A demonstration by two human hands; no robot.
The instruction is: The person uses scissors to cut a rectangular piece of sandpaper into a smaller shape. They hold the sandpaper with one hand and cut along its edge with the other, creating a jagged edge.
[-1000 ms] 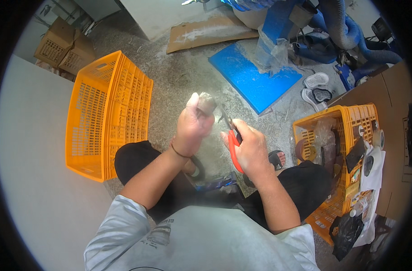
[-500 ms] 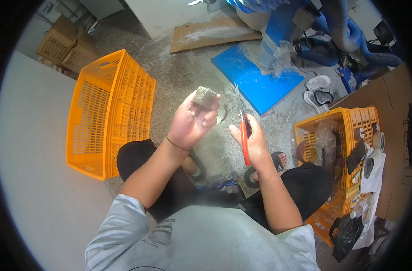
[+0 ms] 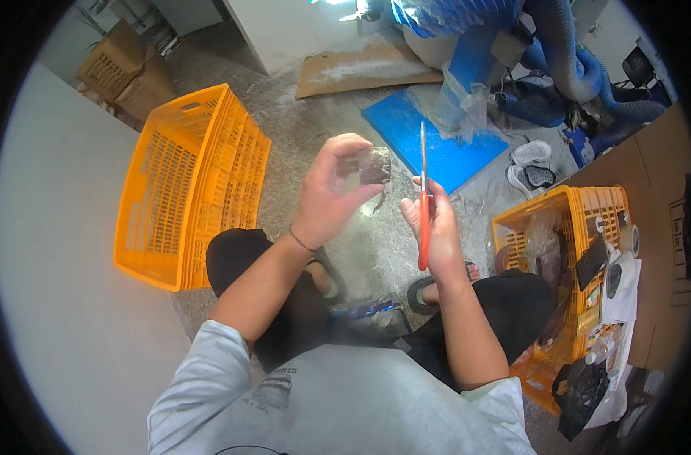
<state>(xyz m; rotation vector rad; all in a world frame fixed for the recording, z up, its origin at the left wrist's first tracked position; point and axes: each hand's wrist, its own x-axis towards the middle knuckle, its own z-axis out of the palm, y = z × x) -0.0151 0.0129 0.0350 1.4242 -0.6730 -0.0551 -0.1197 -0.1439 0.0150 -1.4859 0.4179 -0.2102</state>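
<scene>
Two hands now parted: left hand (image 3: 332,193) pinching a small dark block (image 3: 374,164) at fingertips, right hand (image 3: 435,220) gripping red-handled scissors (image 3: 423,199), blades closed, upright just beside, cut apparently finished.

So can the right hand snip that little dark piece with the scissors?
Probably yes. The right hand holds the scissors upright just beside the small dark piece pinched in the left hand, with only a small open gap between them.
</scene>
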